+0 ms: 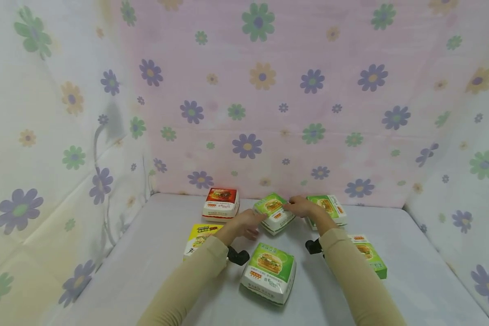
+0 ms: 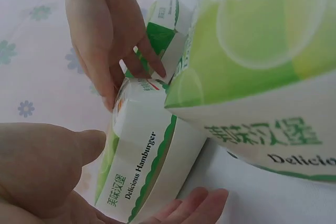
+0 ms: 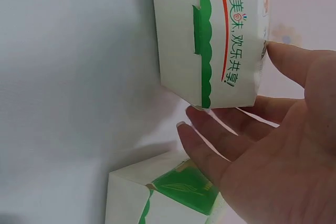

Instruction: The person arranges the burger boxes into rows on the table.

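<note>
At the back middle a green-and-white hamburger box [image 1: 274, 213] sits turned at an angle, between my two hands. My left hand [image 1: 246, 222] is at its left side, the thumb tip at the top edge and the other fingers low and spread, as the left wrist view shows. On the other side my right hand [image 1: 303, 207] touches the box near its right corner. In the right wrist view this right hand [image 3: 262, 135] has its thumb at the upper edge and its fingers extended, fingertips close by the end of the box [image 3: 226, 40].
Around it stand a red box [image 1: 221, 203], a yellow box [image 1: 199, 235] partly behind my left forearm, and a green box [image 1: 269, 274] in front. Two more green boxes stand right, one at the back [image 1: 328, 209], another [image 1: 371, 256] beside my right sleeve. Flowered cloth walls [image 1: 248, 172] enclose the table.
</note>
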Available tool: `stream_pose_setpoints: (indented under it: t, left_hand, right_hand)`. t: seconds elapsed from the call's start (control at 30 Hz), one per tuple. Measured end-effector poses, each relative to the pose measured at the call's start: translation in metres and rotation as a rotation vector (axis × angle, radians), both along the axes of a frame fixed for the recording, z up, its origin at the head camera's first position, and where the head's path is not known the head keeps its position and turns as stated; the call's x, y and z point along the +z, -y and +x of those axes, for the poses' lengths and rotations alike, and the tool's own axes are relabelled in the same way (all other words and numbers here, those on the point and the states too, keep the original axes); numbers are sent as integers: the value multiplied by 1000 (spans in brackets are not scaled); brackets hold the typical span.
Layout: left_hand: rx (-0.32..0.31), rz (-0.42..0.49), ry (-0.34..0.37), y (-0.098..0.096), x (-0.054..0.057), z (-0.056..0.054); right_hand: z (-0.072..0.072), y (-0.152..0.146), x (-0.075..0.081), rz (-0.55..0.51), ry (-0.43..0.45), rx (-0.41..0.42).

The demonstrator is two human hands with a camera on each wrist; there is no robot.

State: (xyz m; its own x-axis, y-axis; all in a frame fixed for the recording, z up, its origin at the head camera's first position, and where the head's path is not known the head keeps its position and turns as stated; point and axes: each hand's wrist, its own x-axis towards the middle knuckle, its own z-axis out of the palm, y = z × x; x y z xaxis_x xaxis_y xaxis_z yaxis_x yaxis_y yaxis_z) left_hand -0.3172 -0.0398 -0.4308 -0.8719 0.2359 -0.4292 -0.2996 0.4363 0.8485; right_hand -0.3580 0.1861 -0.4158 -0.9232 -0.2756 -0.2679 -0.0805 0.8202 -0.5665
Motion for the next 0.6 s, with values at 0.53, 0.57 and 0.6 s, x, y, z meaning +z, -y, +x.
stream_pose_setpoints:
  t: [0.53,0.57,0.6]
  left_hand:
    - [64,73,-29,-8,-12,-22]
    - [72,69,-37,-7,-12,-23]
    - [80,71,-38,-8,-12,-23]
  right_hand:
    - [13,6,-4,-66,21,-111]
    - [15,6,-4,-84,29,-118]
    - [17,7,-4,-92,33,-129]
